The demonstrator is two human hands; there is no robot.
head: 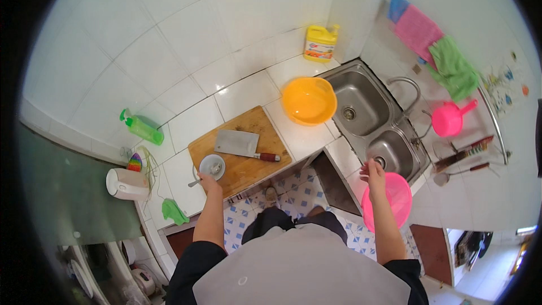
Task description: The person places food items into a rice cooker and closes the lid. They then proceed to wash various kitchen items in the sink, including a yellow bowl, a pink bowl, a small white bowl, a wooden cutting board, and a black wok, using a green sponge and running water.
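Observation:
My left hand (208, 181) is at the near rim of a small white bowl (206, 165) at the left end of a wooden cutting board (237, 172). A spoon or similar utensil (194, 183) sticks out by that hand; something pale lies in the bowl. Whether the fingers grip the bowl or the utensil is hard to tell. A cleaver with a wooden handle (238, 142) lies flat on the board. My right hand (372, 172) is raised near the small sink basin, above the edge of a pink plastic basin (404, 195), with nothing seen in it.
A yellow basin (309, 101) stands left of the double steel sink (360, 112). Behind it is a yellow detergent jug (320, 45). A green pump bottle (144, 130), a white kettle (123, 184) and a green cloth (173, 212) are at left. A pink dipper (447, 120) hangs at right.

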